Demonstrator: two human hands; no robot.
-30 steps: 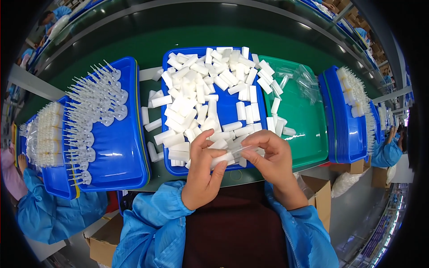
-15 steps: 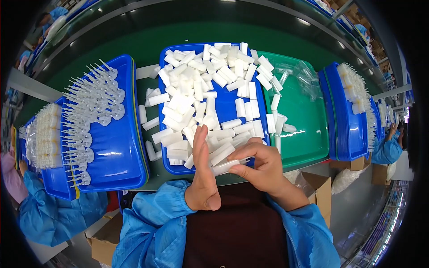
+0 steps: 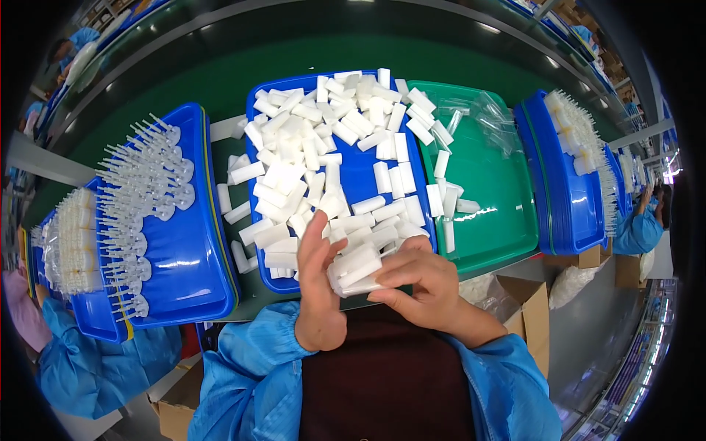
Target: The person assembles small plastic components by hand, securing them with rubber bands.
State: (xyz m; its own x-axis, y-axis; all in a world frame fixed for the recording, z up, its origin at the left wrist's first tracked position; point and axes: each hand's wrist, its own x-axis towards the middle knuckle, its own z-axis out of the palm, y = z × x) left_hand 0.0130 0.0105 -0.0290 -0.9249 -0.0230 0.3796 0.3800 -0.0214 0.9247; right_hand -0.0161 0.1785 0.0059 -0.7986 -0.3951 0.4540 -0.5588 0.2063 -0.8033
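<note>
Several white foam-like blocks (image 3: pixel 358 266) are bunched together between my hands, over the near edge of the blue tray (image 3: pixel 283 285). My right hand (image 3: pixel 423 283) grips the bunch from the right, thumb below and fingers above. My left hand (image 3: pixel 318 290) is open, its palm against the blocks' left ends; most of its fingers stretch upward, and one fingertip bends behind the bunch. Just beyond my hands, a heap of loose white blocks (image 3: pixel 294 162) fills much of the tray. The bunch's exact make-up is partly hidden.
A green tray (image 3: pixel 500 220) with clear plastic pieces (image 3: pixel 500 128) stands to the right. Blue trays of clear, spiky parts (image 3: pixel 147 184) sit at the left, and stacked blue trays (image 3: pixel 566 198) at the right. Cardboard boxes (image 3: pixel 529 309) stand below. Another person's blue sleeve (image 3: pixel 103 367) shows lower left.
The bunch has tipped and come slightly nearer and left, showing more block faces. My left fingertips have bent toward it from a flat palm. The view has shifted a little.
</note>
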